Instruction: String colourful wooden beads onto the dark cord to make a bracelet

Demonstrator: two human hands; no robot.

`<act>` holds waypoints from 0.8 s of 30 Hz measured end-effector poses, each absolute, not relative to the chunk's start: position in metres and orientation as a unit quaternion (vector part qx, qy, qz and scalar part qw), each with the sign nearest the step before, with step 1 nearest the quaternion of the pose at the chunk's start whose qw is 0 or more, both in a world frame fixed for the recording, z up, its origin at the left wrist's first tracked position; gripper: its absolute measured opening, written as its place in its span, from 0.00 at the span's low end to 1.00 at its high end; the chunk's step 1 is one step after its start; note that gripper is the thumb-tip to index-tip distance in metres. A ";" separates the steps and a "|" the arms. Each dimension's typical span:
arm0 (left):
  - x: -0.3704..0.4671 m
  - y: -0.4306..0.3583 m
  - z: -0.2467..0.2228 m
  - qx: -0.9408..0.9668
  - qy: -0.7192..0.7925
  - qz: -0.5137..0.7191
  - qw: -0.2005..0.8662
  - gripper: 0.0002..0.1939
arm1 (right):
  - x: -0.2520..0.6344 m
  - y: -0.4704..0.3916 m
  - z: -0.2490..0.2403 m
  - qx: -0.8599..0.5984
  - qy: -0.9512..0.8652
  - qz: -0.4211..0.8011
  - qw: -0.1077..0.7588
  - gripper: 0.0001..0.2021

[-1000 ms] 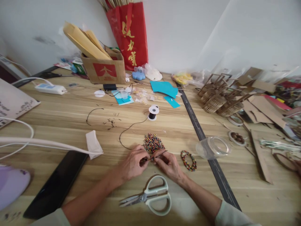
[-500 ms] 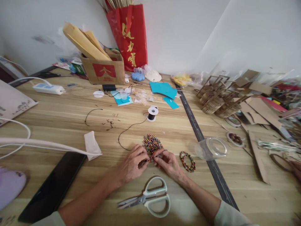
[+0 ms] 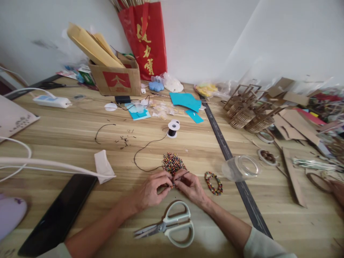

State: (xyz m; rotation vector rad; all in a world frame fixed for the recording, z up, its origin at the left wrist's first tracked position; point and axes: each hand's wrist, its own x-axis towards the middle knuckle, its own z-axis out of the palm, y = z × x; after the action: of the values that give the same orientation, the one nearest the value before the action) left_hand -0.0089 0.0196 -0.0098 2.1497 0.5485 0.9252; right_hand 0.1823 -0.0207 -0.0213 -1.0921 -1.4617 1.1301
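Observation:
My left hand [image 3: 154,190] pinches small beads at the near edge of a pile of multicoloured beads [image 3: 173,162]. Touching its fingertips, my right hand [image 3: 190,185] is closed on a black cord [image 3: 182,176], whose end sticks up past the fingers. More cord loops on the table from my left hand back to a white spool [image 3: 173,129]. Which beads are on the cord is mostly hidden by my fingers. Pale green scissors [image 3: 172,225] lie just in front of my hands. Two beaded bracelets [image 3: 214,183] rest to the right.
A clear plastic jar [image 3: 240,168] lies on its side at right. Black phone-like slab [image 3: 59,215] and white cables [image 3: 53,162] are at left. Woven baskets [image 3: 245,114], a cardboard box [image 3: 118,80] and a red bag [image 3: 147,43] stand behind. Another person's hand [image 3: 338,191] shows at the right edge.
My left fingertips have moved slightly right, closer to my right hand. The view has shifted a little, so the objects appear slightly further left.

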 end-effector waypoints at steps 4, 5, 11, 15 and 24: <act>-0.009 0.021 -0.009 0.837 0.204 0.351 0.368 0.06 | 0.183 -0.020 -0.021 -0.440 -0.610 0.456 0.477 0.11; -0.009 0.021 -0.009 0.838 0.202 0.347 0.369 0.06 | 0.183 -0.021 -0.021 -0.440 -0.612 0.453 0.476 0.11; -0.010 0.021 -0.011 0.849 0.193 0.335 0.360 0.08 | 0.182 -0.021 -0.022 -0.458 -0.654 0.408 0.443 0.08; -0.009 0.022 -0.012 0.853 0.193 0.346 0.339 0.08 | 0.182 -0.021 -0.021 -0.467 -0.668 0.390 0.428 0.08; -0.011 0.026 -0.008 0.854 0.203 0.344 0.335 0.06 | 0.182 -0.021 -0.015 -0.478 -0.661 0.392 0.425 0.11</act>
State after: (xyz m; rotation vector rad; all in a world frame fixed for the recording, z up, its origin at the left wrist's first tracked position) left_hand -0.0111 0.0258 -0.0085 2.2277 0.5294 0.8966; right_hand 0.1817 -0.0208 -0.0149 -1.1949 -1.6534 0.9815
